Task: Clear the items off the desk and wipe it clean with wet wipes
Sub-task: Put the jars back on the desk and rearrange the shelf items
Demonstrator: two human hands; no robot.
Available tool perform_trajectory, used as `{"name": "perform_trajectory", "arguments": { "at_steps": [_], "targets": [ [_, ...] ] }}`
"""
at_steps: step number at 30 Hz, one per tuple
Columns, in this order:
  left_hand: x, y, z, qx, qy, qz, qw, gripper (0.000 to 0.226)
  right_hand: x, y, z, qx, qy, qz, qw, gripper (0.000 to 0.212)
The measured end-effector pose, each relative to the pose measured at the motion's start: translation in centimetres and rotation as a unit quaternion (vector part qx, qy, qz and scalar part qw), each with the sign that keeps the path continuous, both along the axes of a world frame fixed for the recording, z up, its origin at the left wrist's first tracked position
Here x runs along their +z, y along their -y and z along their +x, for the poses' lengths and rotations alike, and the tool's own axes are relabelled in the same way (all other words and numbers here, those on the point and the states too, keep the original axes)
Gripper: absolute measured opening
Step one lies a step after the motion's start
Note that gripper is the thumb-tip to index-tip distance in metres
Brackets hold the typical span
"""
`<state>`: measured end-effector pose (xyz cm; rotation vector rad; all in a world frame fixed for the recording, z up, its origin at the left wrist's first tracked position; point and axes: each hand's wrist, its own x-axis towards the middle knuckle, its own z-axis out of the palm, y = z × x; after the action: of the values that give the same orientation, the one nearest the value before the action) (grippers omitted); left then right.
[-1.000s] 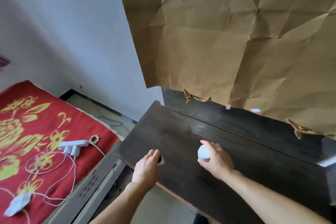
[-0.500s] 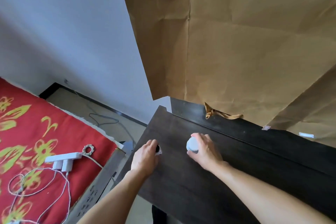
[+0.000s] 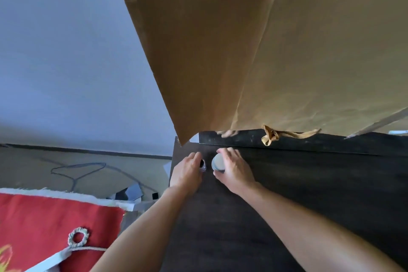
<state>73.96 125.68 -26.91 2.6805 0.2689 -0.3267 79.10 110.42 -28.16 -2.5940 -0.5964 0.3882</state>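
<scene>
Both hands are working farther along the desk [image 3: 309, 183] than a second ago, now close to its far left corner, just before the raised back ledge. The left hand [image 3: 186, 173] is curling its fingers round a small dark item [image 3: 202, 164], mostly hidden. The right hand [image 3: 234, 172] is clamping fingers and thumb round a white jar [image 3: 218, 162], whose lettering is too blurred to read. Creased brown paper [image 3: 265, 51] is hanging over the far edge.

A home bedroom: a bed under a red flowered blanket [image 3: 44, 223] stands just left of the dark wooden desk [image 3: 309, 183].
</scene>
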Motion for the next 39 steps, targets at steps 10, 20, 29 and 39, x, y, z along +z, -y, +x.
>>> {"name": "perform_trajectory", "arguments": {
  "at_steps": [10,20,29,39],
  "targets": [
    [0.3,-0.3,0.6,-0.044,0.015,0.024,0.999,0.04,0.6,3.0,-0.9,-0.028,-0.007,-0.021,0.999,0.076],
    [5.7,11.5,-0.8,-0.127,0.063,0.035,0.989,0.023,4.2,19.5,-4.9,-0.139,-0.002,-0.055,0.989,0.037],
    [8.8,33.6,-5.4,-0.231,0.094,0.017,0.968,0.023,7.3,41.5,-12.9,-0.219,0.036,-0.078,0.972,0.035],
    [10.7,52.5,-6.0,-0.358,0.119,-0.001,0.926,0.03,9.1,60.0,-17.4,-0.366,0.018,-0.085,0.927,0.032]
  ]
}}
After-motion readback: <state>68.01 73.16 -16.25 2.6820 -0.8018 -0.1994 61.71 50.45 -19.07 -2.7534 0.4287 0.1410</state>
